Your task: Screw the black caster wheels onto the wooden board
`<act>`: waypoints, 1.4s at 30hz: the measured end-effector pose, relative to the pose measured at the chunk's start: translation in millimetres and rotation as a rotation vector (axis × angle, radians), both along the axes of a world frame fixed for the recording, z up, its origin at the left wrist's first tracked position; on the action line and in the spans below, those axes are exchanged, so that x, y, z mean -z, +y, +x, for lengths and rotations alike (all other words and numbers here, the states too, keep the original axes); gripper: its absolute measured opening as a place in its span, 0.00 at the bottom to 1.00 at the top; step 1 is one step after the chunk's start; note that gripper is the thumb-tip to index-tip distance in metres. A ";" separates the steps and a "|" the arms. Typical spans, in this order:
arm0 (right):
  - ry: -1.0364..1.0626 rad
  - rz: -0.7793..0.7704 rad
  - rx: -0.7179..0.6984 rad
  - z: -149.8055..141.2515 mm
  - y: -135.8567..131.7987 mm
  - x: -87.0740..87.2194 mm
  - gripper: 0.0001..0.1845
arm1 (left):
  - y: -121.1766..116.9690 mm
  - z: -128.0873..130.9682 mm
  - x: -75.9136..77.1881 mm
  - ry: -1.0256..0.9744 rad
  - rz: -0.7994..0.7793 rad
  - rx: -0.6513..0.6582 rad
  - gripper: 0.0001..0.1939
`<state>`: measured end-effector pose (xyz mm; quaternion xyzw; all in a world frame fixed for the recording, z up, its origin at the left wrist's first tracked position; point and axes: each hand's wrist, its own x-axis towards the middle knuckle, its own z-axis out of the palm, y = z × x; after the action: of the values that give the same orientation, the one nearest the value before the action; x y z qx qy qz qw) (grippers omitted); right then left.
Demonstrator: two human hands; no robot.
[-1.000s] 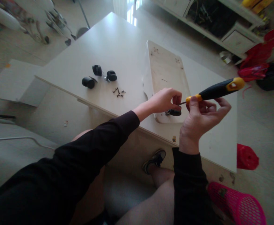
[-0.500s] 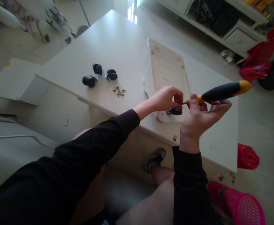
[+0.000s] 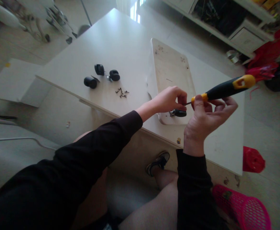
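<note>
My right hand (image 3: 202, 118) grips a black-and-yellow screwdriver (image 3: 223, 90) near the front of its handle, thumb and fingers around the yellow collar. The thin shaft points left to the fingertips of my left hand (image 3: 171, 99), which are pinched together at its tip; what they hold is hidden. Just below those fingers a black caster wheel (image 3: 179, 113) with a metal stem stands at the near corner of an upturned white plastic box (image 3: 174, 68). Three loose black casters (image 3: 99, 69) and a scatter of small dark screws (image 3: 122, 93) lie on the white table (image 3: 128, 41) to the left.
Screw holes mark the far corners of the box. A pink mesh basket (image 3: 242, 204) and a red plastic object (image 3: 253, 159) are on the floor at the right. A white cabinet (image 3: 247, 40) stands behind, and a white box (image 3: 18, 81) is at the left.
The screwdriver has turned about its length, so the hole in its handle end now shows. My right fingers have shifted slightly; my left hand stays almost in place.
</note>
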<state>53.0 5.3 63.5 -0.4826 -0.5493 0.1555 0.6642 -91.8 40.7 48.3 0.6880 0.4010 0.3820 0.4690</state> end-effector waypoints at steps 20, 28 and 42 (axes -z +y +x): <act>-0.008 -0.064 0.014 1.4 -1.1 2.9 0.28 | 0.4 -6.2 -1.9 -0.018 0.018 0.052 0.07; 0.048 -0.054 -0.115 1.2 -0.2 2.1 0.24 | -2.0 -6.9 -4.0 -0.031 -0.086 0.098 0.07; 0.097 -0.015 0.020 -2.6 -3.4 2.0 0.26 | 3.9 -19.3 -5.6 0.141 0.060 0.061 0.15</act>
<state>50.4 1.9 61.5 -0.4848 -0.5105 0.1762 0.6880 -111.0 44.6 53.9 0.7388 0.4002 0.3298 0.4304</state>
